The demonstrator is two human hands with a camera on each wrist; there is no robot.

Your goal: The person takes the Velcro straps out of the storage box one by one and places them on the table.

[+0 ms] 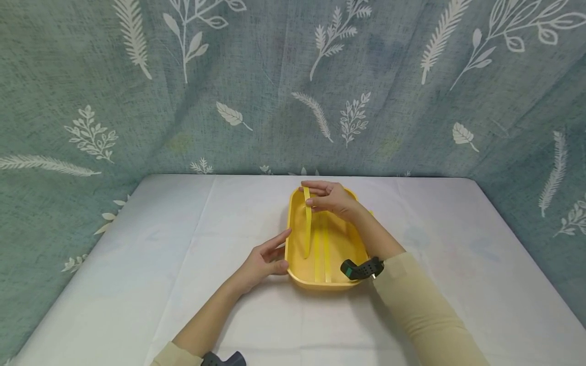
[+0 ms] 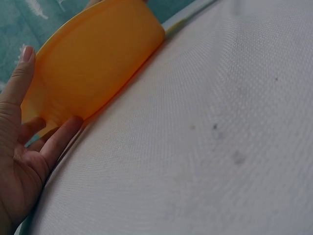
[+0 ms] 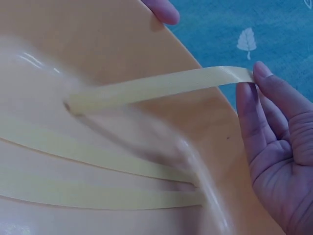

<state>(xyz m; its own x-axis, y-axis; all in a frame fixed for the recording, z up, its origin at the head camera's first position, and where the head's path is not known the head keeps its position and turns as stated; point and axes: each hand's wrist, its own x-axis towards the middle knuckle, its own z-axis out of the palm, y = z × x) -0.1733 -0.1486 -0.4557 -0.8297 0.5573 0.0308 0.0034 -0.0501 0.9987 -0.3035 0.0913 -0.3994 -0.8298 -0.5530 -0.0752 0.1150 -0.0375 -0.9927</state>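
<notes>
A yellow plastic tray [image 1: 341, 254] with rounded corners stands on the white-covered table, in the middle of the head view. Above its inside, my right hand [image 1: 334, 197] pinches the far end of a yellow ribbon strip [image 1: 308, 223] between thumb and fingers. In the right wrist view the held strip [image 3: 156, 90] slants up from the tray's floor, its other end low inside the tray. Two more yellow strips [image 3: 98, 193] lie flat side by side along the floor. My left hand [image 1: 262, 262] touches the tray's left outer wall, fingers and thumb spread apart.
The white cloth [image 1: 206, 244] spreads on both sides of the tray. Behind the table hangs a blue-green curtain [image 1: 274, 101] with white leaf prints. Dark bands with cameras [image 1: 361, 269] sit on the wrists; the right one hangs over the tray's near right corner.
</notes>
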